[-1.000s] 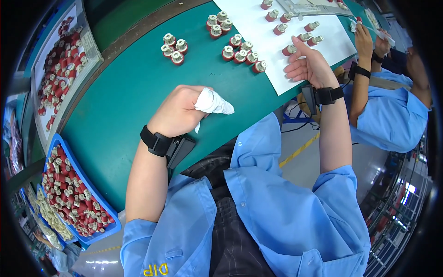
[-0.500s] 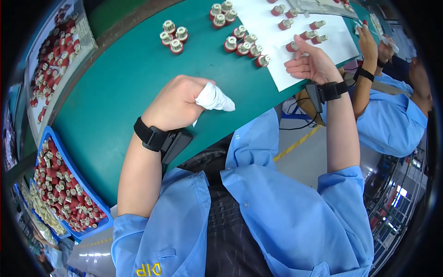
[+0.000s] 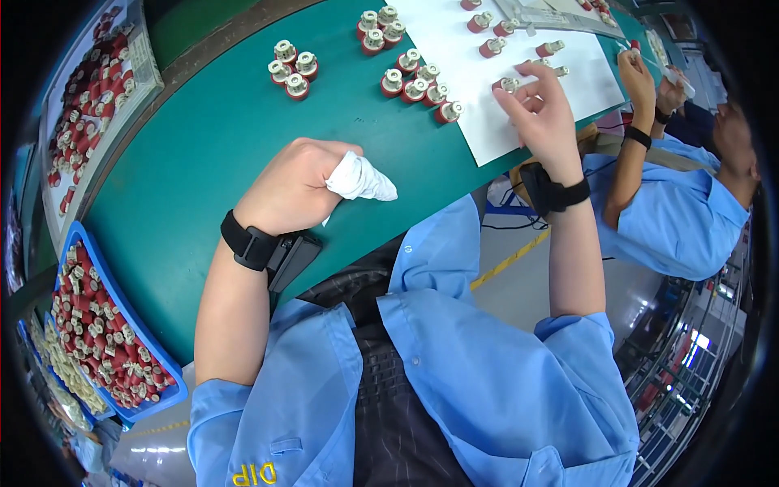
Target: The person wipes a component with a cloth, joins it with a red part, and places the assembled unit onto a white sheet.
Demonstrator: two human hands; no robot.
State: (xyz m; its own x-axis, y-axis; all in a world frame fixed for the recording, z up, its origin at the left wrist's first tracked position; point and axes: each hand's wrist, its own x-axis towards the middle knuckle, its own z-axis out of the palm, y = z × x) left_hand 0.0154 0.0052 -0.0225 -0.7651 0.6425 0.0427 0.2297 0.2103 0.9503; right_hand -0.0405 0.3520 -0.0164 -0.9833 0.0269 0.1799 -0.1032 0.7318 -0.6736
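Observation:
My left hand (image 3: pixel 294 187) is closed round a bunched white cloth (image 3: pixel 361 177), whose tip pokes out past the fingers above the green table. Over the white paper (image 3: pixel 499 138) my right hand (image 3: pixel 545 122) has its thumb and index finger apart, the other fingers curled. A red part with a pale metal cap (image 3: pixel 507 84) is by the thumb tip; another capped part (image 3: pixel 561 71) shows partly behind the fingers. Nothing can be seen gripped in that hand. More capped parts (image 3: pixel 492 47) stand or lie on the paper beyond it.
Clusters of the same parts stand upright on the green table (image 3: pixel 187 162), one cluster (image 3: pixel 294 71) left of the others. A blue bin (image 3: pixel 174 373) and a tray (image 3: pixel 150 77) full of parts are at left. At right a co-worker (image 3: pixel 673 211) handles something small.
My right hand has turned, its thumb now lower and its fingers more curled. The left hand keeps the cloth. The whole view has shifted slightly.

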